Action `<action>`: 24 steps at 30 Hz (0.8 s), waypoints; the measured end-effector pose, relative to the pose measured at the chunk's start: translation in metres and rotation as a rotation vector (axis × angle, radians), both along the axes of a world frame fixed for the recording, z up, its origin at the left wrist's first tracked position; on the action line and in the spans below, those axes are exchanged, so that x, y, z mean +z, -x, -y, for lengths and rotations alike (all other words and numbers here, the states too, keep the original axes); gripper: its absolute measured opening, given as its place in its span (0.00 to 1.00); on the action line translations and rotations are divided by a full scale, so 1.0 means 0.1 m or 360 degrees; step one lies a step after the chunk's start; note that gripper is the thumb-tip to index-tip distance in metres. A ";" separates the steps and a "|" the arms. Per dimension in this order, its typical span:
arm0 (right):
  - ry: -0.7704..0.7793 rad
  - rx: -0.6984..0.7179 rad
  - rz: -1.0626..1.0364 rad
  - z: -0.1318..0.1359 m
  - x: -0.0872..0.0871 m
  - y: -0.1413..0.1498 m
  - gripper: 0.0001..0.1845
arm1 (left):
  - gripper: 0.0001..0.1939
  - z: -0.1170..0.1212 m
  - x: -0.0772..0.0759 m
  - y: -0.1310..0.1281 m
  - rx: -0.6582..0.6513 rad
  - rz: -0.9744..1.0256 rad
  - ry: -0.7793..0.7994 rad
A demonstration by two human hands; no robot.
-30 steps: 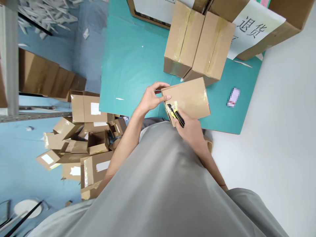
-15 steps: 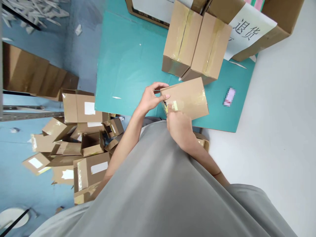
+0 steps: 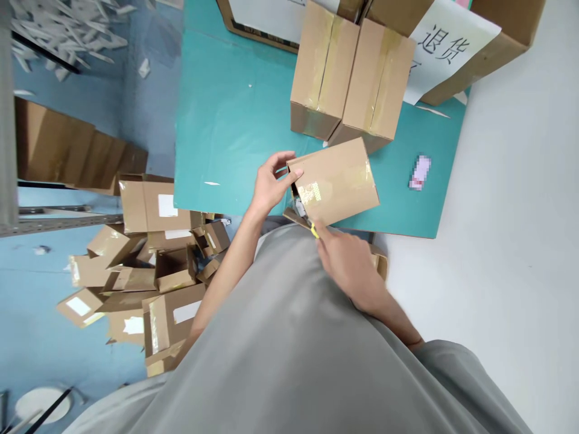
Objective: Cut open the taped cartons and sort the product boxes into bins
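A taped cardboard box point(image 3: 339, 181) lies tilted at the front edge of the green table. My left hand point(image 3: 270, 185) grips its left end, thumb on top and fingers behind. At that end a flap point(image 3: 296, 218) hangs open toward me, and something pale shows inside, too little to name. My right hand point(image 3: 348, 259) is closed around a yellow-handled cutter point(image 3: 314, 229), just below the box's lower left corner. Most of the cutter is hidden by the fingers.
Two sealed boxes point(image 3: 323, 66) stand behind, beside a larger carton bearing a white paper sign point(image 3: 446, 48). A blurred pinkish item point(image 3: 420, 172) lies at the right of the green table point(image 3: 217, 132). Opened cartons point(image 3: 176, 313) pile up on the floor at left.
My right hand has moved down and slightly right with the cutter, away from the box's left end. The end flap has come open. My left hand keeps its hold.
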State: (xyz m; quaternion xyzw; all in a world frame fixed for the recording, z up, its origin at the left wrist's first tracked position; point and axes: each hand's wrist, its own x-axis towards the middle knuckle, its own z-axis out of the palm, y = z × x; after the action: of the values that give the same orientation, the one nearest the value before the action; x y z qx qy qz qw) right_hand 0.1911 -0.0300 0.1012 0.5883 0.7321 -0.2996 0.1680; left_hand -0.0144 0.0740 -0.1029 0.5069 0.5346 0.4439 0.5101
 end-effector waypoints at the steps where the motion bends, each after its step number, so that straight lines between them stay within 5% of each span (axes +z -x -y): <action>1: -0.0150 -0.0108 -0.0050 -0.05 0.00 -0.15 0.32 | 0.43 0.09 0.01 -0.03 0.0068 0.0006 0.0023; 3: -0.0541 -0.0422 -0.0105 -0.20 -0.12 -0.50 0.33 | 0.46 0.32 0.06 -0.11 0.0192 0.0026 0.0087; 6: -0.0923 -0.0859 -0.0019 -0.49 -0.53 -1.03 0.36 | 0.48 0.66 0.16 -0.26 0.0270 0.0089 0.0217; 9: -0.0966 -0.0973 -0.0097 -0.65 -1.00 -1.30 0.34 | 0.51 0.80 0.21 -0.39 0.0362 0.0158 0.0262; 12: -0.0916 -0.1009 -0.0177 -0.58 -1.26 -1.23 0.33 | 0.52 0.67 0.18 -0.43 0.0455 0.0182 0.0196; 16: -0.0868 -0.1103 -0.0260 -0.35 -1.33 -0.87 0.33 | 0.51 0.30 0.08 -0.32 0.0518 0.0085 0.0058; 19: -0.0856 -0.1226 -0.0321 -0.25 -1.33 -0.66 0.33 | 0.54 0.07 0.04 -0.16 0.0374 -0.0013 0.0009; 24: -0.0767 -0.1287 -0.0395 -0.24 -1.22 -0.63 0.32 | 0.57 -0.03 0.04 -0.01 0.0170 -0.0157 -0.0059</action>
State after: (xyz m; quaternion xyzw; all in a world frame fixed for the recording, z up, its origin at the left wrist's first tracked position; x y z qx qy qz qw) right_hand 0.2541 -0.0065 -0.0208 0.8075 0.5080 -0.2305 -0.1914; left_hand -0.0136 0.0770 -0.0989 0.5081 0.5771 0.4547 0.4494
